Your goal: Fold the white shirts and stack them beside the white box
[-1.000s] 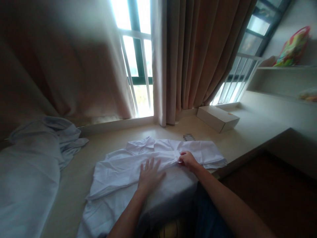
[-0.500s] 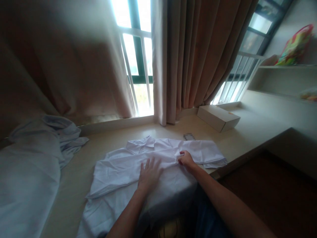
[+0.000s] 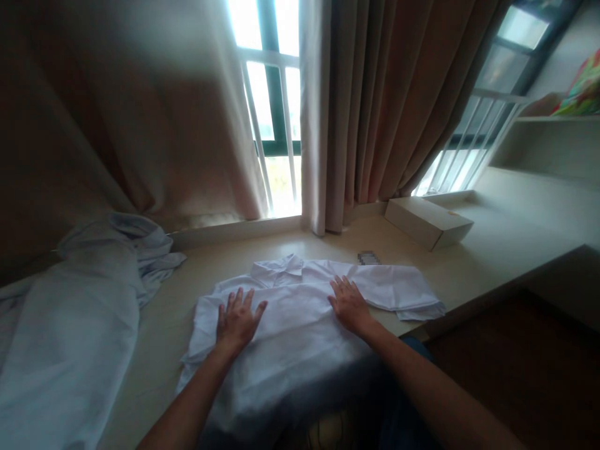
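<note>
A white collared shirt (image 3: 290, 319) lies spread on the pale ledge, its collar toward the window and one sleeve stretched out to the right. Its lower part hangs over the near edge toward my lap. My left hand (image 3: 238, 320) rests flat on the left side of the shirt, fingers spread. On the right side, near the base of the outstretched sleeve, my right hand (image 3: 349, 305) lies palm down with fingers extended. Neither hand grips the cloth.
More white cloth (image 3: 79, 312) is heaped at the left of the ledge (image 3: 159, 337). A closed white box (image 3: 429, 224) stands at the back right. Behind the ledge hang brown curtains (image 3: 384, 100). A small blurred-out item (image 3: 369, 257) lies just behind the sleeve.
My left hand has moved left across the shirt. My right hand has let go of the cloth and flattened on it. The front fold has been smoothed down, and the view has shifted slightly left.
</note>
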